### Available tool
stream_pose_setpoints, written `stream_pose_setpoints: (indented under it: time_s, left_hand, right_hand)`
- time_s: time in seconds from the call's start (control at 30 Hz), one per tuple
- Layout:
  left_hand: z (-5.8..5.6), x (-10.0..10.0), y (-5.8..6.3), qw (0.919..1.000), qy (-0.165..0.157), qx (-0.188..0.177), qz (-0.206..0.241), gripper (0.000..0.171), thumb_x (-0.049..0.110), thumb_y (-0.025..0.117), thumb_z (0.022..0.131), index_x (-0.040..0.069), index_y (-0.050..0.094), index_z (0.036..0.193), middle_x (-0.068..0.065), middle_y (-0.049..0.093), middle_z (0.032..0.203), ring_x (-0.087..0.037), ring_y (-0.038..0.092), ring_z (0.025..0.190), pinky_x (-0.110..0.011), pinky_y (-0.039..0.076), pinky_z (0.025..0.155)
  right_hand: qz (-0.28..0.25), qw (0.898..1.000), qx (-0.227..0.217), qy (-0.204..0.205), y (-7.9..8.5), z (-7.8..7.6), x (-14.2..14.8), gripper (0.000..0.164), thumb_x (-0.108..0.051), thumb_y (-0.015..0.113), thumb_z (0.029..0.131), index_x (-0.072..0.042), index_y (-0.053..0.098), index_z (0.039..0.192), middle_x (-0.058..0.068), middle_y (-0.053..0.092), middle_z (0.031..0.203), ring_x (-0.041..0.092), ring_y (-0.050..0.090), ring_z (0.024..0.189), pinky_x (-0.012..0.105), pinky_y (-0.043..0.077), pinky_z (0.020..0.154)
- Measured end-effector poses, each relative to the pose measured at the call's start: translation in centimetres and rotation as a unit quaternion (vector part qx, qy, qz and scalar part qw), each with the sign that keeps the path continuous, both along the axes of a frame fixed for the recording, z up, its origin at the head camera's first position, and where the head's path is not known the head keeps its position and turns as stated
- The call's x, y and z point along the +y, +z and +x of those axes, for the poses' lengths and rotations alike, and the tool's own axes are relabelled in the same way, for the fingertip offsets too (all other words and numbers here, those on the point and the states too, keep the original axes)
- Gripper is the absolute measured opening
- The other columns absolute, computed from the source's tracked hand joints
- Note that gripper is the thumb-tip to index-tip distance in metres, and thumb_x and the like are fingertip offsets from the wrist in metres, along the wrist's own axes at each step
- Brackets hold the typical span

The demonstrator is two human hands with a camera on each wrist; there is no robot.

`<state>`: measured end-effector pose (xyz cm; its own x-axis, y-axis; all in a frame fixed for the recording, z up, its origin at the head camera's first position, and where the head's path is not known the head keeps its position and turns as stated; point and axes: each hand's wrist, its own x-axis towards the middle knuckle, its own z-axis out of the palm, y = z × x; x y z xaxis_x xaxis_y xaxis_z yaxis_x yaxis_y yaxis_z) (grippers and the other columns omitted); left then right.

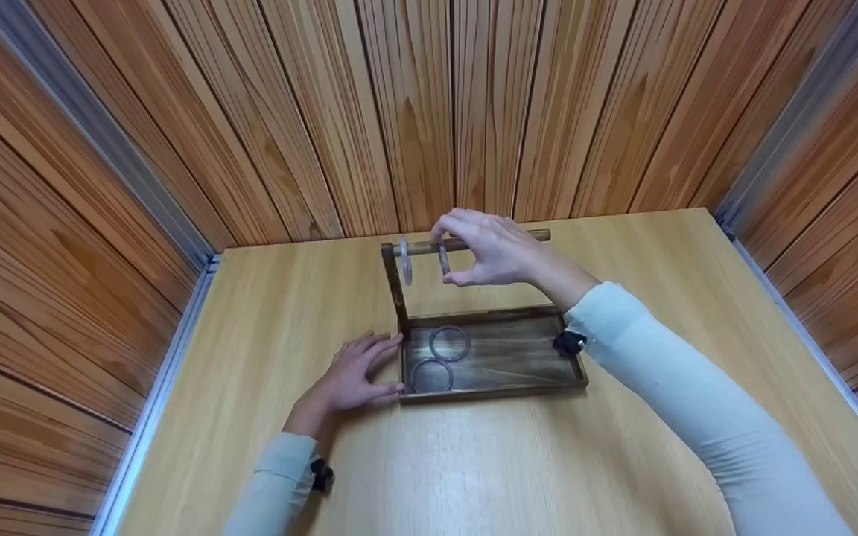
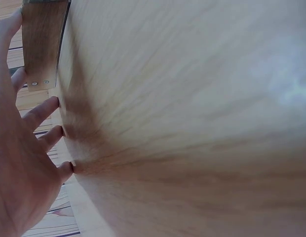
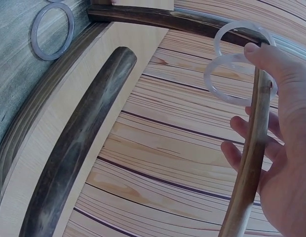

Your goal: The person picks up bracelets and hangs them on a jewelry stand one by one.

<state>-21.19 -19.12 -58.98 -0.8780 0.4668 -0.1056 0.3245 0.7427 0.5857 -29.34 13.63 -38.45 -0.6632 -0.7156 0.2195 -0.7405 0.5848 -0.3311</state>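
My right hand (image 1: 496,249) pinches a translucent pale bangle (image 1: 444,260) between thumb and fingers, around the horizontal wooden bar (image 1: 538,234) of a stand. Another bangle (image 1: 406,262) hangs on that bar to the left, near the dark upright post (image 1: 395,283). In the right wrist view the held bangle (image 3: 212,85) overlaps the hanging one. Low on the left, my left hand (image 1: 354,376) has its fingers spread, with thumb and index finger touching the end of the wooden tray (image 1: 496,392) under the bar. Two bangles lie flat inside the tray, a rear one (image 1: 450,359) and a front one (image 1: 431,388).
The stand rests on a light wooden table (image 1: 280,298). Plank-patterned walls (image 1: 429,112) rise behind and at both sides, with metal rails (image 1: 168,387) along the side edges. In the right wrist view a dark rounded wooden piece (image 3: 79,143) runs beside the tray.
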Motion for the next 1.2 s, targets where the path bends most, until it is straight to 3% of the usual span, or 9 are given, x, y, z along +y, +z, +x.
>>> stream_pose_setpoints:
  time_s: [0.27,0.73,1.2]
  left_hand:
    - [0.01,0.06,0.0,0.9999,0.003,0.0,0.011,0.089,0.063,0.079,0.098,0.035,0.042,0.175,-0.014,0.038,0.184,-0.05,0.021,0.176,-0.08,0.008,0.14]
    - [0.05,0.17,0.15,0.9999,0.007,-0.005,0.01,0.089,0.064,0.078,0.099,0.037,0.041,0.175,-0.013,0.037,0.185,-0.049,0.019,0.176,-0.078,0.006,0.141]
    - [-0.01,0.14,-0.09,0.9999,0.004,-0.006,0.014,0.09,0.064,0.078,0.099,0.036,0.041,0.175,-0.013,0.037,0.184,-0.049,0.019,0.176,-0.078,0.007,0.141]
  right_hand:
    - [-0.007,1.0,0.0,0.003,-0.13,-0.06,0.02,0.057,-0.035,0.091,0.092,-0.014,0.065,0.138,0.011,0.069,0.146,0.034,0.071,0.117,0.049,0.06,0.086]
    - [-0.014,1.0,-0.008,0.003,-0.3,-0.14,0.11,0.059,-0.034,0.091,0.092,-0.013,0.065,0.142,0.012,0.068,0.149,0.037,0.072,0.123,0.053,0.063,0.095]
    - [-0.016,1.0,-0.001,0.002,-0.4,-0.21,0.22,0.056,-0.032,0.09,0.094,-0.013,0.066,0.141,0.011,0.068,0.147,0.035,0.073,0.119,0.052,0.063,0.092]
